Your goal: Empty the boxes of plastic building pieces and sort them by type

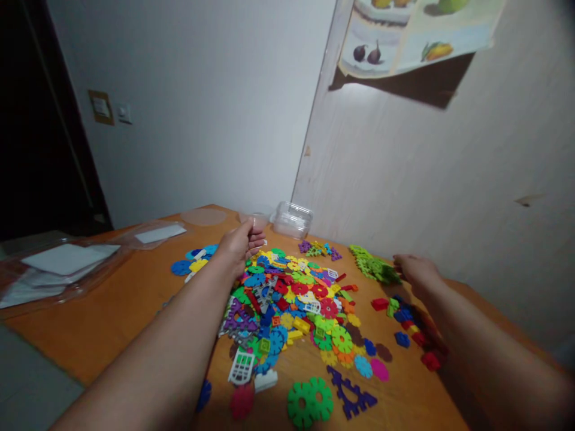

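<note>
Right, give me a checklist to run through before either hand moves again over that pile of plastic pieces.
1. Left hand free to grasp: cannot tell; fingers curled, contents hidden.
2. Right hand at the green pieces: ok, touching them.
3. Mixed pile within reach: ok, between both arms.
4. Clear container accessible: ok, just beyond the left hand.
5. Pieces safely on the table: not ok; red blocks lie near the right edge.

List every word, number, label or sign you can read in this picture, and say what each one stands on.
None can be read.
The small framed wall notice beside the white switch: too small and blurred.
The fruit-picture poster: pictures only, no lettering visible.
The white paper sheets in clear plastic sleeves: blank.
</note>
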{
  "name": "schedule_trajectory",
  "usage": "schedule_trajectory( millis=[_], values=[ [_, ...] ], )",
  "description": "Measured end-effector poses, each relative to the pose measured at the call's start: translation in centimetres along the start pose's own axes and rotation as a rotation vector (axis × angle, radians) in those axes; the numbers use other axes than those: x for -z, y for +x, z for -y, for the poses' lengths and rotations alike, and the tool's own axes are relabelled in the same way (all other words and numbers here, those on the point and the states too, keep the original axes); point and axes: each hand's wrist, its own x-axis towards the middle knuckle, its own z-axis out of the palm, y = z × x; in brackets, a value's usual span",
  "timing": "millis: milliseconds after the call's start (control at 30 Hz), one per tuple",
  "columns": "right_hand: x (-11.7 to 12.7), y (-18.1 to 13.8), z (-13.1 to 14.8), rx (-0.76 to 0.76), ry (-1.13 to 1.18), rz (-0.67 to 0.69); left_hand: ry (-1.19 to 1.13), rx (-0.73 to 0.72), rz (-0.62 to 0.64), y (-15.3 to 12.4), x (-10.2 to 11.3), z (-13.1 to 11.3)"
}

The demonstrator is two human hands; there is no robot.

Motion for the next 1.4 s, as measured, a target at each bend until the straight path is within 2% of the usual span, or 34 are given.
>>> schedule_trajectory(
  millis=[100, 167, 300, 333, 433, 533, 700, 867, 1067, 1167, 1267, 1400],
  values=[
    [-1.7, -2.8, 2.5, -0.002, 0.058, 0.122, -0.027, 0.005, -0.005, -0.1, 0.0, 0.0],
    [-2.9, -5.5, 4.6, 0.062, 0.096, 0.260, -0.038, 0.011, -0.012, 0.0, 0.0, 0.0],
    [-5.2, -12.1, 8.9, 0.381, 0.064, 0.628, -0.053, 0.016, -0.015, 0.3, 0.2, 0.3],
    [-5.7, -13.6, 9.8, 0.464, 0.028, 0.678, -0.055, 0.021, -0.016, 0.4, 0.2, 0.4],
    [-7.0, -17.1, 11.9, 0.775, -0.114, 0.743, -0.054, 0.031, -0.016, 0.7, 0.1, 0.7],
    [-8.3, -18.6, 13.2, 1.011, -0.195, 0.823, -0.047, 0.025, -0.008, 0.7, 0.0, 0.8],
    [-10.2, -18.6, 14.2, 1.125, -0.358, 0.863, -0.054, 0.013, 0.009, 0.5, 0.0, 0.7],
    [-10.1, -18.6, 14.3, 1.109, -0.453, 0.863, -0.070, 0.021, 0.003, 0.3, -0.1, 0.6],
    [-8.8, -17.0, 13.3, 0.997, -0.317, 0.824, -0.082, 0.011, 0.016, 0.0, -0.1, 0.6],
    [-8.8, -14.0, 12.1, 0.792, -0.222, 0.732, -0.077, 0.004, 0.016, -0.1, -0.1, 0.5],
    [-9.2, -10.0, 10.4, 0.389, -0.124, 0.528, -0.074, 0.002, 0.011, -0.1, -0.1, 0.5],
    [-9.5, -5.6, 7.8, 0.198, -0.164, 0.372, -0.073, -0.001, 0.002, -0.2, -0.2, 0.4]
  ],
)
